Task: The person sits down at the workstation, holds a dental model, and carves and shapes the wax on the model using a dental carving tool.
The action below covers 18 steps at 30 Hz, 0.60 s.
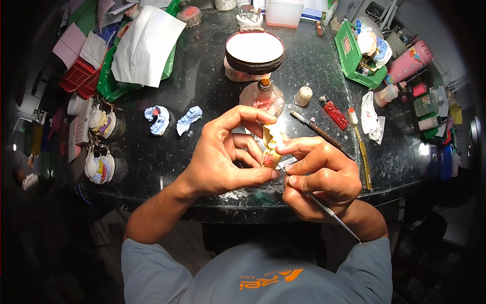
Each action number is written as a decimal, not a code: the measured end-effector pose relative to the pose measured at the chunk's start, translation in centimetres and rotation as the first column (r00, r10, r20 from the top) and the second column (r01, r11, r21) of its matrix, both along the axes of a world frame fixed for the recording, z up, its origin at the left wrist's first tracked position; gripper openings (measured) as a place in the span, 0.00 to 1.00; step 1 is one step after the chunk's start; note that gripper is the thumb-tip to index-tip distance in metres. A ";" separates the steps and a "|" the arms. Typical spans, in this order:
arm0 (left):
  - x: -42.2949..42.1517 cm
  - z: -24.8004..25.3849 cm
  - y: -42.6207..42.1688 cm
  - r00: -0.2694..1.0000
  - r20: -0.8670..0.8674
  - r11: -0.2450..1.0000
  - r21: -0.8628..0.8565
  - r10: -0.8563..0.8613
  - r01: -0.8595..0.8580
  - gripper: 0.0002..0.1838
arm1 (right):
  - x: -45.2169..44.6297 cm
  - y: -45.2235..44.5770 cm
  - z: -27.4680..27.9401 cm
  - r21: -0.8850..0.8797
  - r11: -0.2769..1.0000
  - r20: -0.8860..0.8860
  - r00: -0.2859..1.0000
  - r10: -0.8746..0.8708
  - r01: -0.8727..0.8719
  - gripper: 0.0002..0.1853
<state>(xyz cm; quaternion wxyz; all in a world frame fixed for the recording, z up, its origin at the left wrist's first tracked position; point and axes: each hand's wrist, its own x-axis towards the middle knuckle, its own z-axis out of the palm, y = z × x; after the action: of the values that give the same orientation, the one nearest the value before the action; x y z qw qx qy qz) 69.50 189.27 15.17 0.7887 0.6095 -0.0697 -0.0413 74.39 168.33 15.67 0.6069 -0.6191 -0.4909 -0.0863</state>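
Note:
My left hand (223, 152) is closed around a yellowish dental cast (272, 139) with a reddish patch near its lower end, gripping it between thumb and fingers above the bench's front edge. In my right hand (324, 177) is a thin metal dental carver (329, 213), held like a pen. Its handle slants down to the right, and its working tip is close to the lower end of the cast; whether it touches I cannot tell. My right fingertips rest against or very near the cast's right side. Just beyond the hands stands a glass spirit burner (264, 96).
On the dark bench (212, 66) lie blue impression pieces (158, 120), a brush (316, 130), a red lighter (334, 112) and a toothbrush (360, 144). Articulated casts (99, 164) stand left. A round white-topped dish (254, 48) and green trays (349, 55) are farther back.

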 end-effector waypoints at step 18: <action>-0.1 0.0 0.0 1.000 -0.023 1.000 -0.010 0.004 -0.004 0.38 | 0.1 0.1 -0.2 0.003 1.000 0.044 0.999 -0.024 0.023 0.10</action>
<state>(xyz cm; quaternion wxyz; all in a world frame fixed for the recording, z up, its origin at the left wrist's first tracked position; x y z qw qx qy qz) 69.42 189.23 15.19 0.7925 0.6052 -0.0596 -0.0463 74.51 168.42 15.50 0.5957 -0.6219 -0.4968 -0.1078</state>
